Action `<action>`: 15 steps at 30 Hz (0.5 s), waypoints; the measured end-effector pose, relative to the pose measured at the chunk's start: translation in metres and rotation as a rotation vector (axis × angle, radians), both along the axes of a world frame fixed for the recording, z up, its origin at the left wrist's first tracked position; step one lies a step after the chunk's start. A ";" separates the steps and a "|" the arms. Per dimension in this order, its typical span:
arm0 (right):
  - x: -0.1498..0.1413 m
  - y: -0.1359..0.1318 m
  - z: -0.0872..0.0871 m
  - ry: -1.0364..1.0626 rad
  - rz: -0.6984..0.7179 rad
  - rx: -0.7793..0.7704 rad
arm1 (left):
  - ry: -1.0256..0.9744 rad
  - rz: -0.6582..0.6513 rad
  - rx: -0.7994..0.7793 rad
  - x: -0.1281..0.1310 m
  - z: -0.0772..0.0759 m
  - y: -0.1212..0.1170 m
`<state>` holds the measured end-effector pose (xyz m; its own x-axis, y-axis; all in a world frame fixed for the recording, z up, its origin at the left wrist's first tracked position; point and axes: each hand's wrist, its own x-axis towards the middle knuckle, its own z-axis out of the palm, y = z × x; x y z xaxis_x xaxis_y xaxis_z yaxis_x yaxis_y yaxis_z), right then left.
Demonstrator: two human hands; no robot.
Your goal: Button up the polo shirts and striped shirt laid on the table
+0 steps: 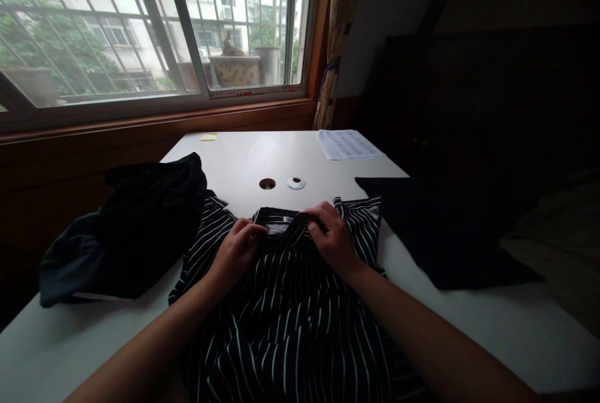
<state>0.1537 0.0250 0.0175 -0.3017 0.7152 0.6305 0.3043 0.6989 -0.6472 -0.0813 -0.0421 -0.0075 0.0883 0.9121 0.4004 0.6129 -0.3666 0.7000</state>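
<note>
A black shirt with thin white stripes [290, 322] lies rumpled across the near part of the white table, its neckline pointing away from me. My left hand [239, 243] pinches the left side of the neck opening between thumb and fingers. On the other side, my right hand [329, 234] has its fingers curled round the collar edge. A pale label and some lighter inner cloth show in the opening between both hands. Short sleeves spread out to the left and right of the collar.
Dark clothes [135, 228] are heaped on the table's left side. A flat dark garment [435, 234] hangs over the right edge. Printed sheets [349, 144], a yellow sticky note [209, 137] and two cable holes are farther back on the white table [239, 159]. A barred window stands behind.
</note>
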 end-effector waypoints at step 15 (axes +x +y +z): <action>-0.002 0.005 -0.005 0.028 0.058 -0.030 | -0.677 0.300 -0.147 -0.013 0.006 0.002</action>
